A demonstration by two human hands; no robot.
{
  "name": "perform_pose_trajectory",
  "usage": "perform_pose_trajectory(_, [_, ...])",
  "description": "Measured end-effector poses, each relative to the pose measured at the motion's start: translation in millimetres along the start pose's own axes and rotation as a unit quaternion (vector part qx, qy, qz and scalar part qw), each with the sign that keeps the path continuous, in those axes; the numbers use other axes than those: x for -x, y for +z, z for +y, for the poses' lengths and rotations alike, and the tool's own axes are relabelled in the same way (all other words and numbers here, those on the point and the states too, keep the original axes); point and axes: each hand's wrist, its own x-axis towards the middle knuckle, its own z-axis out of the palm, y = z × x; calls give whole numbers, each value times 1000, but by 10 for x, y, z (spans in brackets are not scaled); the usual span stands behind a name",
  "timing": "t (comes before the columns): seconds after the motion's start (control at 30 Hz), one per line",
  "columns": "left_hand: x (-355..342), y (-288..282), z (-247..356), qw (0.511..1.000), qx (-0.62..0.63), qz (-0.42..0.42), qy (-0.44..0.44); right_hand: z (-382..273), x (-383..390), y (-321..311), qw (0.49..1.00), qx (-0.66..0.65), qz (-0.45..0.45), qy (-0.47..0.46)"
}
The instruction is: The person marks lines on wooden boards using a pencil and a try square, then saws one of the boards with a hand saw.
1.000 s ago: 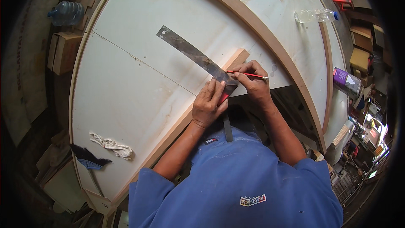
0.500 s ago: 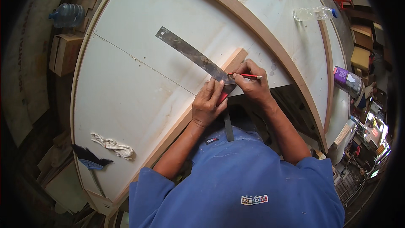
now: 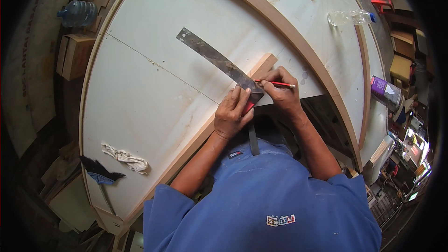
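Note:
My left hand (image 3: 232, 112) is closed on the red stock of a try square, pressing it against a wooden strip (image 3: 264, 65) along the panel's near edge. The worn steel blade of the try square (image 3: 212, 56) lies across the strip and reaches far left over the white panel (image 3: 154, 98). My right hand (image 3: 283, 92) pinches a red pencil (image 3: 279, 83). Its tip is at the blade's right edge, over the strip; the exact contact point is too small to make out.
A curved wooden rib (image 3: 284, 23) arcs across the panel on the right. Beyond it lie a clear plastic bottle (image 3: 350, 17) and a purple-labelled can (image 3: 386, 91). At the left are a bundle of white cord (image 3: 126, 158) and a black-bristled brush (image 3: 100, 172).
Both hands keep their hold on the try square and pencil. The whole view has shifted slightly, with the scene a little further right; the pencil has barely moved against the blade.

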Motion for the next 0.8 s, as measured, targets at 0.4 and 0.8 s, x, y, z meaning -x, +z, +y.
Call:
perform_pose_trajectory(0.4, [13, 14, 8, 1000, -3, -2, 6, 27, -2, -50, 999, 47, 3, -19])
perform_pose_trajectory(0.8, [53, 20, 31, 1000, -14, -7, 5, 253, 287, -354, 997, 42, 0, 60])
